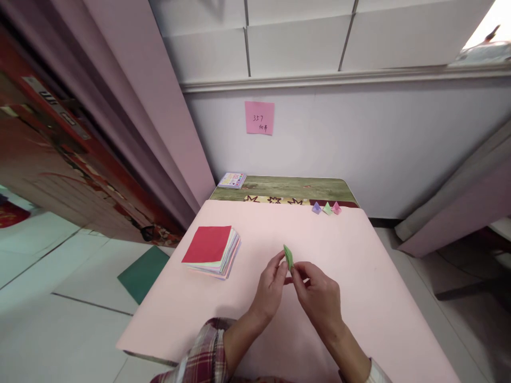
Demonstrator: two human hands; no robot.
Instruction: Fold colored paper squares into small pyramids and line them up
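Observation:
A small folded piece of green paper (288, 256) is held up over the pink-covered table, between my two hands. My left hand (270, 287) pinches it from the left with thumb and fingers. On the lower right edge of the paper, the fingertips of my right hand (317, 292) are closed. To the left lies a stack of square coloured paper (207, 246) with a red sheet on top. Three small folded paper shapes stand at the far right of the table: a purple one (316, 208), a light green one (327, 208) and a pink one (336, 208).
The pink tabletop (159, 324) ends at a green wood-patterned strip (279, 186) by the wall. A printed packet (232, 180) lies at the back left corner. A dark green sheet (144, 272) is on the floor at left. A pink note (259, 118) sticks to the wall.

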